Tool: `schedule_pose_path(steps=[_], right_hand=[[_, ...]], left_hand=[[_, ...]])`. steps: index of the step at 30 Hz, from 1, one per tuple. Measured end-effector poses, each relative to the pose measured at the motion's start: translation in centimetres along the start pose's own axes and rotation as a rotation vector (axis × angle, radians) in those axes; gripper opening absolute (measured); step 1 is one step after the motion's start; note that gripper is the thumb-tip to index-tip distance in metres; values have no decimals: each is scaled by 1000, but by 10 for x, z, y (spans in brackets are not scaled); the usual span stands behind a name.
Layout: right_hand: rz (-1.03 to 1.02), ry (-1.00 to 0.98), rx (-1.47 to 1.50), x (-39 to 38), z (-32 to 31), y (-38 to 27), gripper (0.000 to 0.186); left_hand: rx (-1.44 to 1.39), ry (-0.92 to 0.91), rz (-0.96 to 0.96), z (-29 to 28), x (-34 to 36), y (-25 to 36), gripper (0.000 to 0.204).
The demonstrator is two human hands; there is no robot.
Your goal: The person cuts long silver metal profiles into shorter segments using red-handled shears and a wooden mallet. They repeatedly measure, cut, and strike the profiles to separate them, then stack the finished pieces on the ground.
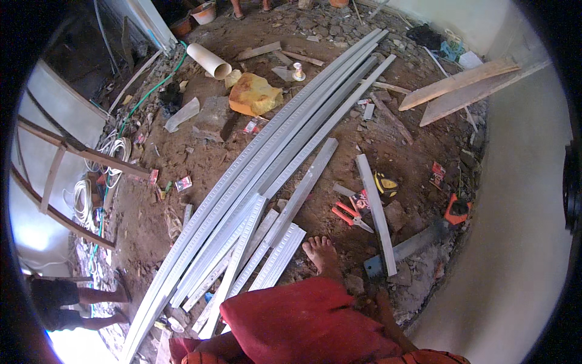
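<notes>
My left hand is out of sight; a bit of skin shows at the lower edge beside the red cloth (303, 318) over my legs. Along the cloth's right side my right forearm (395, 327) reaches down, its fingers lost in shadow. Beyond the cloth a bare foot (323, 253) rests on the dirt. Left of it lie long silvery metal channels (242, 173) and several shorter cut pieces (280, 256). To the right are orange-handled snips (353, 217), a yellow and black tape measure (385, 184), a single metal strip (377, 215) and a handsaw (458, 210).
A pale pipe (208, 60), yellow lump (254, 95) and stone block (213, 118) lie farther off. Wooden planks (461, 85) lean near the right wall (527, 182). A wooden frame (85, 158) juts in at left. Another person's legs (103, 295) stand lower left.
</notes>
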State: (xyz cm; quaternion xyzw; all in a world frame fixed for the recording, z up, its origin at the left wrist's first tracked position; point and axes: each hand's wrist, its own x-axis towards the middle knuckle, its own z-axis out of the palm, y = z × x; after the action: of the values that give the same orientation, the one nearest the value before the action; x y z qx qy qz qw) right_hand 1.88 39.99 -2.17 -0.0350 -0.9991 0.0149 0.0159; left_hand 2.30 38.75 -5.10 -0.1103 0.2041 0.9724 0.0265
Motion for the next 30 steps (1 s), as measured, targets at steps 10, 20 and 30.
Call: schedule_pose_path(steps=[10,20,30], right_hand=[[730,-884,194,-192,-170,155,26],[560,-42,64,12,-98,399,41],[624,-7,-275,151,12,519,67]], left_hand=[[108,-112,-11,-21,8,-1,7],[2267,-746,-13,88,140,147,52],[2503,-632,-175,77,189,102,60]])
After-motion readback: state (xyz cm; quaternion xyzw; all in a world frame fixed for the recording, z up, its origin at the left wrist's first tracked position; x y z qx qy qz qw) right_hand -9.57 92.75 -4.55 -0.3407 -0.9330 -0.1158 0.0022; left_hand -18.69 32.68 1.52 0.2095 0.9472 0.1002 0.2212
